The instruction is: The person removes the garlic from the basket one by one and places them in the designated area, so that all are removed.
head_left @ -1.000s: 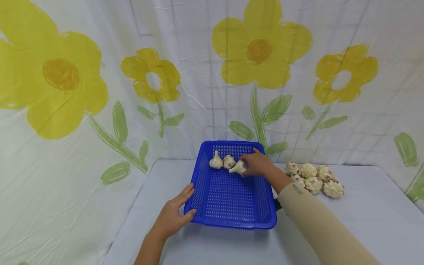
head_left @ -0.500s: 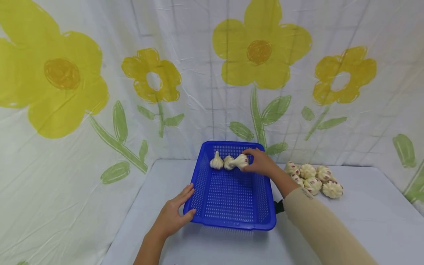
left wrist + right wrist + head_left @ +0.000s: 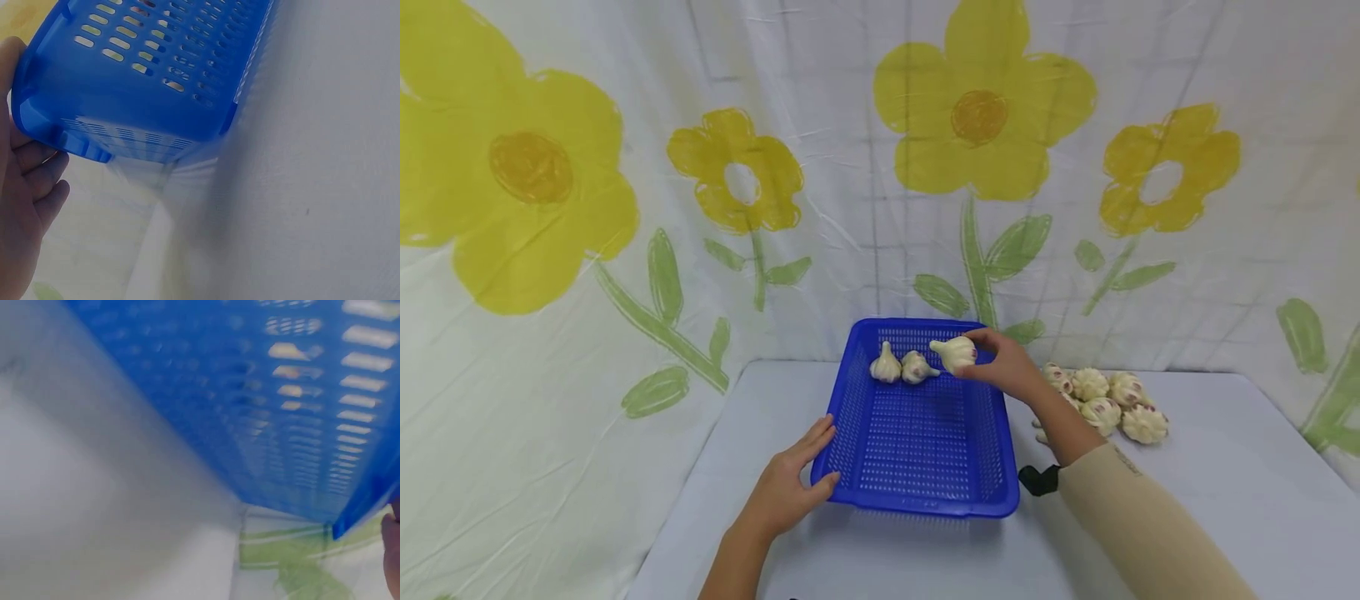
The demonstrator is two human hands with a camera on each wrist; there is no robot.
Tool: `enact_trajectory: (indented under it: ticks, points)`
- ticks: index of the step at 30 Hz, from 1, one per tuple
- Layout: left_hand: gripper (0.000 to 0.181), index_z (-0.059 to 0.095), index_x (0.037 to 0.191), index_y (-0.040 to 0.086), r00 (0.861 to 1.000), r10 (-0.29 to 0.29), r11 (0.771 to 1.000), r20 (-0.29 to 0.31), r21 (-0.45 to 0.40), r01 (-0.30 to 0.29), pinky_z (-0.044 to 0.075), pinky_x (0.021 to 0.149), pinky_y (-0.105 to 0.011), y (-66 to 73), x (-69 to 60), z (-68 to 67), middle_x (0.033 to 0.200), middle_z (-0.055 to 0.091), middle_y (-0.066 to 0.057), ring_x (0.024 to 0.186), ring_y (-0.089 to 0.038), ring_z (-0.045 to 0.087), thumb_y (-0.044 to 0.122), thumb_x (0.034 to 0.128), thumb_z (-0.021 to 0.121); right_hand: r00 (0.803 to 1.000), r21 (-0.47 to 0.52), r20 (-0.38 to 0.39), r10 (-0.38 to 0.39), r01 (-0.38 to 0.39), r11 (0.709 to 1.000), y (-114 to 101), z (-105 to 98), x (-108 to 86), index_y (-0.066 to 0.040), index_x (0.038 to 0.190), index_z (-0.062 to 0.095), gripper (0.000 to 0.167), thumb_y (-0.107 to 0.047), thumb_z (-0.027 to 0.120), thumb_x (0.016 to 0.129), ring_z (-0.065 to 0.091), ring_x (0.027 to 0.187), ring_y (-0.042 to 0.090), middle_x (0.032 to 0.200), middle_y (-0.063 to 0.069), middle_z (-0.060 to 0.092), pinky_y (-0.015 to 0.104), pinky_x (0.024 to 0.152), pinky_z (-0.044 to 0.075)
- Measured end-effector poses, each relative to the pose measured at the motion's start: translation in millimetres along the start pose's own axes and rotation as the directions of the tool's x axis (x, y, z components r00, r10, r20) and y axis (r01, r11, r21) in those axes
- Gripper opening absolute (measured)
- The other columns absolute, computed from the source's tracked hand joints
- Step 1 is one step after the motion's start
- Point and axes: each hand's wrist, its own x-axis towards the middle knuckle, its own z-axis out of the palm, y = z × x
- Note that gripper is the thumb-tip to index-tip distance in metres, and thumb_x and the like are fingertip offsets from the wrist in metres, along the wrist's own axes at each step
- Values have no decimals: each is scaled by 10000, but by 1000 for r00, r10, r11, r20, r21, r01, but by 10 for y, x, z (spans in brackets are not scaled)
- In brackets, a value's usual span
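Observation:
In the head view a blue plastic basket (image 3: pixel 917 505) full of small slots sits on the table. My left hand (image 3: pixel 787 481) touches its left rim, thumb and fingers spread and fairly straight; in the left wrist view the hand (image 3: pixel 22 206) lies along the rim's outer side. My right hand (image 3: pixel 1011 367) pinches a garlic bulb (image 3: pixel 955 355) by its root end over the basket's back right part, stem pointing left. Two other garlic bulbs lie inside near the back: one stem up (image 3: pixel 886 365), one tipped with its stem right (image 3: pixel 916 367). The right wrist view shows mainly the basket's slotted side (image 3: pixel 187 375).
A cluster of several garlic bulbs (image 3: pixel 1101 414) lies on the white table (image 3: pixel 1210 483) to the right of the basket, partly behind my right forearm. A white curtain (image 3: pixel 835 275) with yellow flowers hangs behind the table.
The pinched garlic bulb has come up and right, away from the two others in the basket, and its stem has tilted upward. My left hand has stayed at the rim.

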Motion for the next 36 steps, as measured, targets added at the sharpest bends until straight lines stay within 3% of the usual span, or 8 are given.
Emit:
enact_trajectory:
  ticks: [6,12,16,19,23,31,36]
  points:
    - [647,529,1420,82,1000,-9,1000,12,-10,9,403,1097,-432,-1,-15,0,1544,411,52,1393,-181,428,213,825,745,998,151,-44,34,-27,988,-42,-89,-191,-129,1353,541,697,-380,834,771,441,1389,333,1375,117,578,556,1104,410]
    - [647,522,1422,72,1000,-10,999,21,-31,11,409,1094,-462,24,-17,1,1546,409,36,1395,-201,430,207,829,740,992,219,-112,62,-36,975,63,-208,-425,-126,1383,522,710,-376,820,790,403,1423,279,1394,101,567,495,1130,391]
    - [643,524,1420,66,1000,-11,999,25,-35,12,412,1090,-455,30,-13,5,1543,413,28,1392,-200,435,204,831,742,981,261,-160,112,-67,963,196,-313,-629,-142,1423,487,739,-384,806,801,439,1398,253,1378,69,572,348,951,563]
    - [640,526,1416,58,1000,-4,999,23,-35,5,415,1086,-458,30,-5,3,1541,419,16,1390,-205,437,204,831,741,969,269,-196,148,-92,959,283,-418,-788,-135,1447,460,743,-361,792,823,509,1319,173,1380,62,558,180,832,566]
    - [639,530,1412,56,1000,2,999,16,-37,-2,417,1083,-457,20,-1,2,1538,425,13,1387,-205,441,208,829,741,951,229,-237,200,-145,963,368,-569,-981,-114,1464,433,751,-365,772,843,505,1234,29,1411,57,517,58,889,476]
    - [643,529,1416,71,1000,11,1000,10,-27,-10,411,1086,-434,5,8,-7,1539,422,30,1384,-197,445,209,827,743,915,183,-296,275,-228,956,626,-812,-1328,-120,1480,417,786,-392,773,834,484,1122,-115,1357,-40,515,33,834,481]
    - [643,534,1414,75,1000,8,1000,9,-21,-8,401,1091,-428,7,11,-4,1535,430,20,1382,-199,448,209,822,747,903,132,-329,276,-246,960,764,-917,-1511,-91,1502,387,804,-366,766,848,464,1086,-161,1433,62,491,19,818,473]
